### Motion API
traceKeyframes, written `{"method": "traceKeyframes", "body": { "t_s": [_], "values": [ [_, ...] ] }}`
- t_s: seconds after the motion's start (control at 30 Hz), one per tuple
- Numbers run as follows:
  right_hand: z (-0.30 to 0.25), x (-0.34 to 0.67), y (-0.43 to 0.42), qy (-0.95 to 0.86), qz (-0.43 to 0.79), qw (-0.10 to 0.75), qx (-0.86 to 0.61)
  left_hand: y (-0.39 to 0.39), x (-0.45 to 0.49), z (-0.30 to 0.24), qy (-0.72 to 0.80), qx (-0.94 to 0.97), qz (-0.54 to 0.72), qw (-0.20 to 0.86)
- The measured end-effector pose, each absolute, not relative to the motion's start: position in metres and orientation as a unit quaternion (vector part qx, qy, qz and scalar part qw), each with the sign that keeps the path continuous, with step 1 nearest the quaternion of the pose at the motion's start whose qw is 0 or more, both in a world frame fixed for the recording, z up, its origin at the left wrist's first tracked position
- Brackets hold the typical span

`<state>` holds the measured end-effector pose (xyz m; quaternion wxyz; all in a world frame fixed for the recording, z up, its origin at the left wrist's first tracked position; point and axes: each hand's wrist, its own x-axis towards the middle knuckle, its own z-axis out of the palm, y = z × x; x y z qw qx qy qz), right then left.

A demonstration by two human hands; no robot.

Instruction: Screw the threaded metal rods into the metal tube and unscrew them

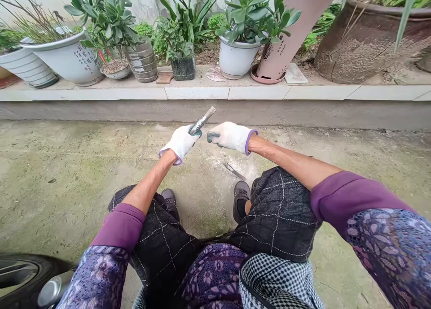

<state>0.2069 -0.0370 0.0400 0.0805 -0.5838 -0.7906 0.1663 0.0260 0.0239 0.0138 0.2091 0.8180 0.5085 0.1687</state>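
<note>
Bright, v. even daylight out here, soft enough that I can't tell its exact dir. Shadows on the floor (84,165) are faint, bit deeper by the wheel (20,277), btm L. Wall (143,4) is pale, nearly washed out; rod (203,120) shows small glints. Wide-angle stretch at the edges: brown pot (357,44), top R, leans outward, R sleeve (380,228) is drawn long & slightly soft. Mid-view's fairly sharp, leaves (249,13) incl.

Dark lettering (85,59) stands on a wide white pot (63,60) and on a tall pink pot (292,31), too small to read
</note>
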Motion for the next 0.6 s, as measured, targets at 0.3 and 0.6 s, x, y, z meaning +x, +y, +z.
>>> {"method": "traceKeyframes", "body": {
  "t_s": [0.3,0.6],
  "values": [
    [0.058,0.210,-0.028,-0.796,0.052,0.055,-0.601,0.015,0.026,0.003,0.403,0.903,-0.133,-0.058],
    [0.028,0.231,-0.014,-0.714,0.253,0.102,-0.645,0.015,0.022,0.015,0.431,0.880,0.122,0.157]
  ]
}}
